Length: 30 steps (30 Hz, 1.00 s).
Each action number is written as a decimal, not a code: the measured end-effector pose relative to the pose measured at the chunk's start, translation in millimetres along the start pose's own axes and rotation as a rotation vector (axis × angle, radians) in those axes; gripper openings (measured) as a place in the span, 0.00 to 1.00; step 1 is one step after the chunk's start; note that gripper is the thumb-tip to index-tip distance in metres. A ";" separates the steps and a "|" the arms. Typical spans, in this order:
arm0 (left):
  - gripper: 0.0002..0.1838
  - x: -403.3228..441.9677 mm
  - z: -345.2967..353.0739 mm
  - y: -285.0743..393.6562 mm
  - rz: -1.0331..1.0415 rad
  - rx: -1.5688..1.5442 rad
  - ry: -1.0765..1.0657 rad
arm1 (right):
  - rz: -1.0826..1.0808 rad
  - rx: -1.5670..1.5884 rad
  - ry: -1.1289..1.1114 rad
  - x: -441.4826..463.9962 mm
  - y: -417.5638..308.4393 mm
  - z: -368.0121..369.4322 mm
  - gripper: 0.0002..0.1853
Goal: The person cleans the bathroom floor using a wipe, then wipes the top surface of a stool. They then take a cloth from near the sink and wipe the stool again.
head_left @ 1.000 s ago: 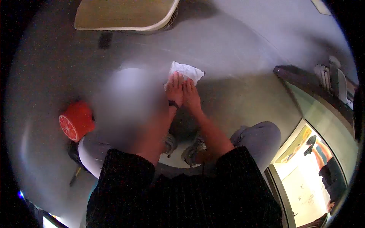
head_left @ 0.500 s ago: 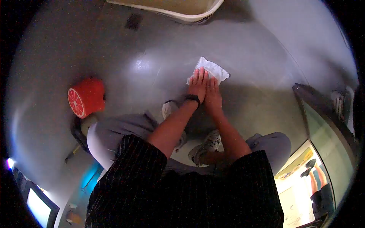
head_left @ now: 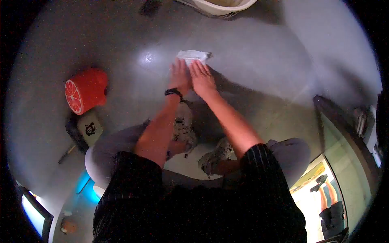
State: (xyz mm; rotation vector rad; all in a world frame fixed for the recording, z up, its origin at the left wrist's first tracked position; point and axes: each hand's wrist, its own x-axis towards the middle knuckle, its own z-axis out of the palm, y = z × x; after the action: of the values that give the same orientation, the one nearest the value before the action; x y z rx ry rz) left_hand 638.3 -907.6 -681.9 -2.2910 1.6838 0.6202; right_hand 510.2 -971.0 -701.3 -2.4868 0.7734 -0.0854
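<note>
A folded white cloth (head_left: pixel 193 55) lies on the grey floor, its right end dark or in shadow. My left hand (head_left: pixel 179 77), with a black band at the wrist, is stretched out flat with its fingertips at the cloth's near left edge; it is slightly blurred. Just to its right, my right hand (head_left: pixel 202 81) lies flat with fingers extended, its fingertips over the cloth's near edge. Neither hand is closed round anything. Whether the left fingertips press on the cloth or only meet its edge I cannot tell.
A red stool-like object with a citrus-slice end (head_left: pixel 73 97) lies at the left, beside a pale box with a dark emblem (head_left: pixel 90 128). A pale basin (head_left: pixel 221 9) stands at the far edge. A dark-framed glass panel (head_left: pixel 344 141) is on the right; a person's legs (head_left: pixel 330 194) show beyond.
Both hands have slid left and slightly away from me with the cloth, which is now more bunched. The hands have moved apart from their overlapping position, and the view has shifted a little.
</note>
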 end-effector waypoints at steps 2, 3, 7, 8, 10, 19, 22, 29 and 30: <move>0.37 0.6 -20.9 -0.5 -0.040 0.200 -0.213 | 0.043 -0.029 -0.077 30.5 -16.8 -4.1 0.28; 0.39 4.4 -18.1 2.6 -0.111 0.065 -0.146 | 0.044 -0.035 -0.076 31.8 -11.6 -8.5 0.28; 0.40 35.0 24.0 42.7 0.008 0.069 0.003 | 0.156 -0.101 -0.162 8.4 38.1 -33.4 0.29; 0.39 44.6 26.4 62.8 0.067 0.065 0.042 | 0.177 -0.142 -0.154 -1.5 56.8 -46.5 0.30; 0.39 56.4 -2.4 100.8 0.125 -0.374 -0.004 | 0.255 -0.175 -0.126 -19.8 88.0 -62.1 0.30; 0.41 -89.9 88.0 120.2 0.074 -0.222 0.001 | 0.138 -0.165 -0.211 -135.6 12.8 -31.6 0.33; 0.40 -95.4 77.5 126.7 0.085 -0.169 0.011 | 0.257 0.058 -0.301 -141.7 6.6 -38.5 0.35; 0.38 75.6 3.8 146.4 0.277 0.024 0.021 | 0.374 -0.189 0.136 -62.5 123.3 -39.6 0.32; 0.38 107.2 -2.8 152.1 0.316 0.090 0.041 | 0.370 -0.284 0.160 -46.4 140.7 -55.1 0.31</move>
State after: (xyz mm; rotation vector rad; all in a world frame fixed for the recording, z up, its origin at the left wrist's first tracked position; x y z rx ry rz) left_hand 521.4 -1047.5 -719.6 -2.0058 2.0693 0.5459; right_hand 388.1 -1069.6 -720.9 -2.5707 1.3854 -0.0436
